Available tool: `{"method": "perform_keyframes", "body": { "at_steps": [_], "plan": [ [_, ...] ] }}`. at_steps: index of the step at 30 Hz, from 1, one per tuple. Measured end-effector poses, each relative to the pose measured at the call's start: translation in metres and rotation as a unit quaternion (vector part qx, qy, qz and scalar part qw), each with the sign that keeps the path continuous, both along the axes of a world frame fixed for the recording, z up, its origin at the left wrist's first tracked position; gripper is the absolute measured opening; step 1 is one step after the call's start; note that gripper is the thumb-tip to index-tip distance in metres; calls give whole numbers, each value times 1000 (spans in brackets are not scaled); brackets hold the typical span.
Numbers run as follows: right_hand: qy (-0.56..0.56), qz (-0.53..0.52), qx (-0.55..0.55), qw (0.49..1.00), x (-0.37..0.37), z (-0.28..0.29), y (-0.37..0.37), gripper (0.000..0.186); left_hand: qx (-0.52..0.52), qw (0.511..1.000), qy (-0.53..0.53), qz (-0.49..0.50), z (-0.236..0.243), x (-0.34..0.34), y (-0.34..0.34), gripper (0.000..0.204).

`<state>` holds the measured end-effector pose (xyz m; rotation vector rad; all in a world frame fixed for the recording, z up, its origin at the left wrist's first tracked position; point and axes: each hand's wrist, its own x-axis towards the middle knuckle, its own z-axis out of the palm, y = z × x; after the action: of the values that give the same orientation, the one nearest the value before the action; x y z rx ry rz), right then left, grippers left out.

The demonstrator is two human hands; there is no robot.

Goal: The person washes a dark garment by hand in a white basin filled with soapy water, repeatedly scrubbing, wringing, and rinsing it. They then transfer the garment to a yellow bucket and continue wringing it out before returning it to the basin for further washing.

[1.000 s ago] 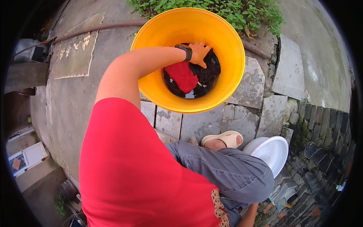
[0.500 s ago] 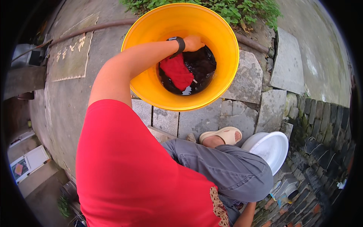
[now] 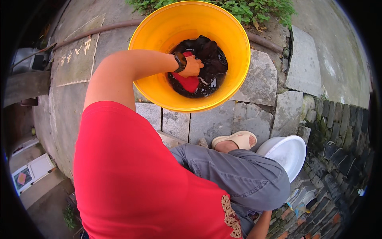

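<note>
Head camera view: the left hand reaches down inside a yellow bucket, its fingers bent and pressed against the wet laundry. The fingertips' undersides are hidden, so I cannot tell whether they grasp the fabric or only push on it.

Directly beneath this hand lies a red cloth, showing on both the near and far sides of the palm. A dark cloth spreads to the right of the fingers and beyond them, bunched in dark water that glints on the hand's near side. Just behind the grip, a black watch circles the wrist.

The right forearm is well apart from the grip, nearer the body and to its right; the right hand is hidden behind the knee, so its state cannot be told. Also nearer the body and rightward of the grip are a beige sandal on a foot and a white basin. Green plants grow beyond the grip, past the bucket's far rim.
</note>
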<state>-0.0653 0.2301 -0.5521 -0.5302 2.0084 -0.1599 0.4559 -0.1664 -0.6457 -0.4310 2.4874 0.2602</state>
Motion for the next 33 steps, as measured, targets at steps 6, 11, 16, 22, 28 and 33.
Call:
{"method": "perform_keyframes", "body": {
  "at_steps": [6,11,16,22,28,33],
  "plan": [
    [0,3,-3,1000,0,2,0,26,78,980,74,165,30,10,-9,23],
    [-2,5,-4,1000,1,3,1,26,228,878,-396,146,32,24,-24,35],
    [9,-1,-4,1000,2,10,9,27,108,958,-169,203,32,0,-15,51],
    [11,-4,-5,1000,-2,15,14,27,-9,973,-7,232,-15,-14,6,74],
    [16,-12,-9,1000,-3,22,22,27,-115,931,-5,346,-68,-29,7,61],
    [14,-13,-30,999,-7,26,21,27,69,934,-34,349,-11,-34,-25,41]
  ]
}}
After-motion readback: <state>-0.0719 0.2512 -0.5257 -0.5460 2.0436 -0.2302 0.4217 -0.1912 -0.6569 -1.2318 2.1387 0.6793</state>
